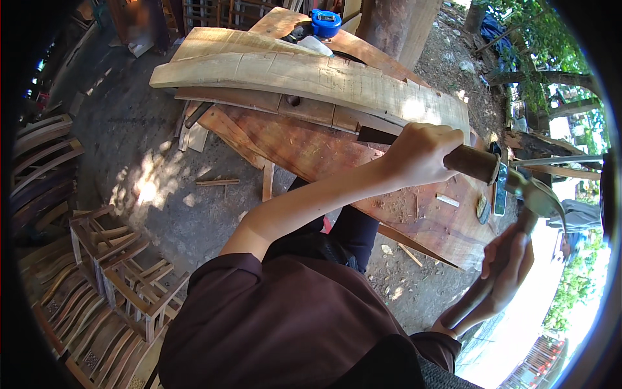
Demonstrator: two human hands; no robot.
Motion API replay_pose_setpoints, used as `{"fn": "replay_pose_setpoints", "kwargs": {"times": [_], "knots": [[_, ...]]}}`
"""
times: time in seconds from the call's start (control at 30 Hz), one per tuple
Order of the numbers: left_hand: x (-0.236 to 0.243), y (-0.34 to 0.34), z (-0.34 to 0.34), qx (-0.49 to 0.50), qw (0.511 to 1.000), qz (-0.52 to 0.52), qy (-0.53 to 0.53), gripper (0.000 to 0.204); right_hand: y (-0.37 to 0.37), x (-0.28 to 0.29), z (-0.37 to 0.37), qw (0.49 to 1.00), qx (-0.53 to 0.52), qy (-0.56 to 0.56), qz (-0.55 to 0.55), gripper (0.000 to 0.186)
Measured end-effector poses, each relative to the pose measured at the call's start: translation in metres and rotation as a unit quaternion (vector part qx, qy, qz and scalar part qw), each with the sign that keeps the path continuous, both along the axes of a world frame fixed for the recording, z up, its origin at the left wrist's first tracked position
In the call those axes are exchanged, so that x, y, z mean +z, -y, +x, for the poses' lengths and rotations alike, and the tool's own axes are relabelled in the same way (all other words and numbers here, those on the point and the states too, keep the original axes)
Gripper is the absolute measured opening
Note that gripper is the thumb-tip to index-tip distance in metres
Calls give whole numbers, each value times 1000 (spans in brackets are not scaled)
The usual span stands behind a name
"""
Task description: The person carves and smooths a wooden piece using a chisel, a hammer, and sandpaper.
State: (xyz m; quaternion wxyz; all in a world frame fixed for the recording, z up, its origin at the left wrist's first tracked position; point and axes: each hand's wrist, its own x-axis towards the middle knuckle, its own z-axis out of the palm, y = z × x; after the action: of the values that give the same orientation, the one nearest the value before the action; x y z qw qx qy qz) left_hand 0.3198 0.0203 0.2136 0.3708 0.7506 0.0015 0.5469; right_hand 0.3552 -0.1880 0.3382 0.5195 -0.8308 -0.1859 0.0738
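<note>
Left hand [424, 154]: fingers clenched round a thick brown handle [469, 163], which juts out to the right with a collar near its end; fist over the right part of the curved board. Right hand [508, 264], lower right: fingers wrapped about the shaft of a claw hammer [538, 200], head up, striking face toward the handle's end. Whether the two touch, cannot tell from this angle. Curved board [278, 70], pale, lies across the far side of the table [291, 139], a reddish-brown wooden slab, with other timber under it. Just beyond the board, a blue tape measure [325, 24] and a whitish lump [315, 45]. On the table's right part, a short pale strip [447, 200], an oval piece [483, 209] and a glossy flat rectangular object [500, 189], plus scattered chips. Left, on the grey floor [155, 136]: wooden chair frames [109, 272] on the near side, more curved wooden pieces [45, 152] farther off. Right, far: green foliage [551, 39].
</note>
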Motion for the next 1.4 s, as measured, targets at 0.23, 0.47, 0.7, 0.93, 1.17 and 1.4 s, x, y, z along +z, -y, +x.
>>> {"fn": "replay_pose_setpoints", "kwargs": {"times": [0.23, 0.47, 0.7, 0.93, 1.17, 1.4], "knots": [[12, 2, 2, -4, 1000, -10, 5, 25, 39, -20, 36, 972, 37, 234, 3, 40], [8, -4, -3, 7, 1000, -14, -5, 23, 38, -5, 33, 968, 150, 9, 199, 38], [2, -10, -7, 18, 1000, -16, -4, 23, -13, -13, -7, 990, 126, -3, 65, 39], [12, -9, -8, -2, 1000, -23, -2, 23, 51, -23, 67, 960, 93, 119, 237, 41], [8, -15, -16, 15, 1000, -21, -16, 24, 42, -34, 47, 980, 110, 150, -66, 39], [7, -16, -14, 11, 1000, -23, -16, 25, -7, -23, 11, 965, 101, 228, -87, 40]]}}
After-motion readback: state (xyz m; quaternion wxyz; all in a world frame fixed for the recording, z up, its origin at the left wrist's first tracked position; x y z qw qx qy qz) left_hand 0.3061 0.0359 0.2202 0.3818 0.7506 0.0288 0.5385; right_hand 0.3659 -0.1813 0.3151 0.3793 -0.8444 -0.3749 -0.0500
